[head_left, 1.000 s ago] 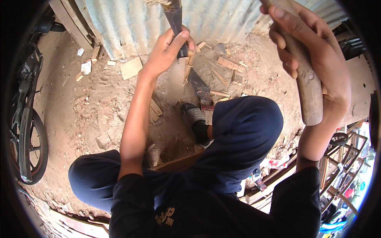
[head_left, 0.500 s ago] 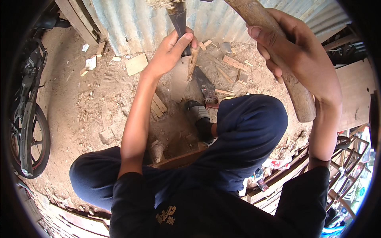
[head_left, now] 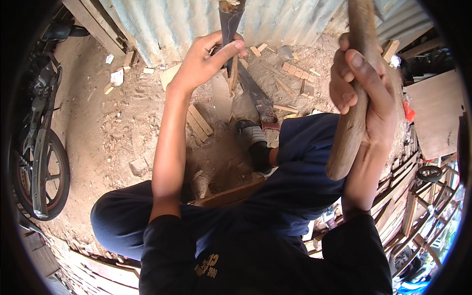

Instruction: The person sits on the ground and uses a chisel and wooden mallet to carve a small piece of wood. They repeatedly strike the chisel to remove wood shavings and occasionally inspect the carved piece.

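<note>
My left hand is wrapped round a dark, tapered chisel-like tool with a splintered wooden top at the picture's upper edge. Below the fingers, its lower end stands by a narrow upright piece of wood; whether they touch I cannot tell. My right hand grips a thick, rounded wooden handle, held upright above my right knee. The handle's upper end runs out of view, so any head on it is hidden. A pale flat board lies beneath my left hand.
A handsaw lies beside my sandalled foot. Wood offcuts are scattered over the dirt ground. Ahead stands a corrugated metal wall. A motorcycle is at the left, and stacked timber at the right.
My right hand has moved lower, and the handle has swung so that its bottom end points left toward my knee. My left hand keeps its grip; the chisel-like tool sits slightly higher.
</note>
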`<action>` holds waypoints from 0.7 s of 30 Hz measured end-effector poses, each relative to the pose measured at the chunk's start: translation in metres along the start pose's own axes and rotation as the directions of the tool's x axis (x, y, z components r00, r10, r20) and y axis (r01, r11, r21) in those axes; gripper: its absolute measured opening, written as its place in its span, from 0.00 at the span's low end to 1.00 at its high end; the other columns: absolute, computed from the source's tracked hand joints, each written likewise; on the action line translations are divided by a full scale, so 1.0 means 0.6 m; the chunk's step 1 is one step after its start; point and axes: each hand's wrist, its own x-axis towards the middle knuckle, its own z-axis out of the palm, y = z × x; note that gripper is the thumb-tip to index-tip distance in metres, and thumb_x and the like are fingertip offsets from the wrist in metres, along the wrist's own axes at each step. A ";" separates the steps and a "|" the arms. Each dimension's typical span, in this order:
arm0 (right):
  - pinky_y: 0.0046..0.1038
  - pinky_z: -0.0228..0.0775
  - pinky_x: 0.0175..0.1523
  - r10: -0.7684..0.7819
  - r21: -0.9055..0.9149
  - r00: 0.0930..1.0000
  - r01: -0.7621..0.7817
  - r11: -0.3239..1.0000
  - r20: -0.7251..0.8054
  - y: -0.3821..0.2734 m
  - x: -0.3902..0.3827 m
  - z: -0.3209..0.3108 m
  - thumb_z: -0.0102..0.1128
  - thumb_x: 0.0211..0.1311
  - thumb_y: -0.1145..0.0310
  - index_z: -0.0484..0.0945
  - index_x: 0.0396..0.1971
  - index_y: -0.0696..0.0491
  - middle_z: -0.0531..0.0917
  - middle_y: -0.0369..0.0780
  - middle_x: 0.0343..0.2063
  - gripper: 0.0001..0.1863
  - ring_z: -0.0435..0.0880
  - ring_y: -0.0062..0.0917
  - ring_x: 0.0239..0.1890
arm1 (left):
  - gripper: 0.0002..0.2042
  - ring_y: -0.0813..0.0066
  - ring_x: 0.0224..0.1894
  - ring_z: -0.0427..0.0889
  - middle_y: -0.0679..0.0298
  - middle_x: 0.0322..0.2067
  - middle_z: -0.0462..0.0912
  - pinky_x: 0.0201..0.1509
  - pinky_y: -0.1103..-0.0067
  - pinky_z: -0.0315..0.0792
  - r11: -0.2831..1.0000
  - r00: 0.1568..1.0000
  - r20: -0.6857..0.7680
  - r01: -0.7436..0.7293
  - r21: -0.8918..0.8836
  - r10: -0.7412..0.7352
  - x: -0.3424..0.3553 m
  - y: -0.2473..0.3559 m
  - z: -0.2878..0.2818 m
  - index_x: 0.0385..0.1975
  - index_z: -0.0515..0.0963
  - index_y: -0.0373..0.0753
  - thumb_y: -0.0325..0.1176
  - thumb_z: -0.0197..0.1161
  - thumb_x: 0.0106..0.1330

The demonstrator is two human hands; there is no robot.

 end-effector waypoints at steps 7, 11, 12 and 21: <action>0.21 0.65 0.22 -0.303 0.453 0.866 0.101 0.886 0.398 -0.021 0.012 -0.066 0.41 0.81 0.64 0.63 0.52 0.53 0.69 0.35 0.28 0.10 0.68 0.14 0.18 | 0.17 0.78 0.34 0.81 0.68 0.28 0.83 0.45 0.78 0.73 1.000 0.995 -0.102 0.014 0.027 -0.011 0.026 -0.041 -0.017 0.37 0.86 0.37 0.44 0.58 0.77; 0.22 0.62 0.19 -0.179 0.435 0.956 0.063 0.898 0.231 -0.009 0.013 -0.090 0.41 0.82 0.57 0.69 0.41 0.53 0.62 0.29 0.15 0.15 0.59 0.14 0.11 | 0.20 0.77 0.36 0.81 0.67 0.28 0.83 0.47 0.77 0.74 0.993 0.994 -0.092 0.046 -0.108 -0.056 0.049 -0.062 -0.029 0.36 0.86 0.37 0.48 0.55 0.78; 0.22 0.62 0.19 -0.147 0.447 0.975 0.060 0.893 0.163 -0.002 0.015 -0.091 0.40 0.83 0.60 0.69 0.41 0.54 0.60 0.29 0.15 0.14 0.57 0.13 0.10 | 0.21 0.76 0.37 0.81 0.65 0.29 0.83 0.48 0.76 0.74 0.992 0.995 -0.064 0.070 -0.105 -0.077 0.055 -0.065 -0.033 0.36 0.86 0.37 0.49 0.54 0.78; 0.25 0.68 0.17 0.388 0.486 0.918 -0.302 0.820 -0.083 -0.019 0.030 -0.047 0.60 0.69 0.68 0.69 0.37 0.52 0.72 0.30 0.13 0.08 0.69 0.16 0.11 | 0.26 0.80 0.33 0.74 0.71 0.26 0.77 0.43 0.81 0.69 0.932 0.931 -0.258 0.310 0.189 -0.257 0.087 -0.082 -0.047 0.34 0.80 0.40 0.57 0.47 0.79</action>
